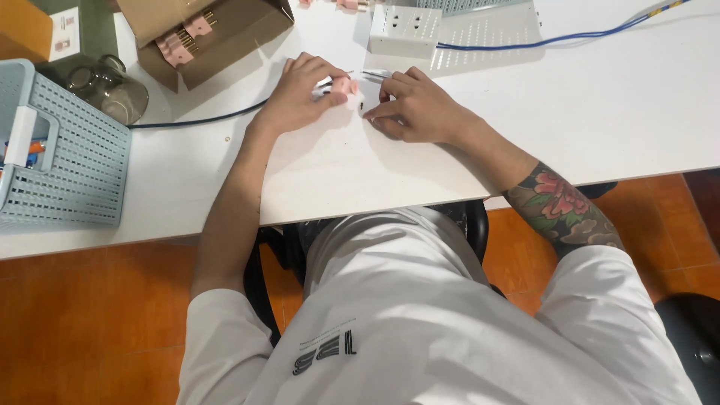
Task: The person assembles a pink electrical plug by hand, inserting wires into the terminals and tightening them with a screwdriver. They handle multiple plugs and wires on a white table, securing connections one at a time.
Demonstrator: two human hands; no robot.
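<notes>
Landmark: white socket box [406,31] at the far middle of the white table [600,112]

Left hand [300,94] sits just nearer than the box and to its left, fingers curled and pressed on a small pink part [344,85] — a pinch, thumb side hidden, so the exact contact can't be told. The pink part lies directly below the box's near-left corner, at the left hand's fingertips, poking out toward the right hand. It looks like a short blocky plastic piece, pale pink, with thin metal pins [375,73] running out rightward; long axis roughly left-right, parallel to the box's front edge

Right hand [416,109] is below the box, slightly right of the pink part, fingers bunched together with tips down on the table; it seems to nip something tiny and dark, too small to tell what. The gap between the hands is small, near but not touching. The left hand is the one on the part; the right is just beside its pin end

Away from the box: a blue cable [570,35] leaves its right side, a dark cable [195,120] runs left under the left wrist. An open cardboard box [225,37] with more pink parts [184,39] sits left of the socket box, a glass jar [109,86] farther left, and a grey-blue slotted basket [67,157] at the table's left edge
</notes>
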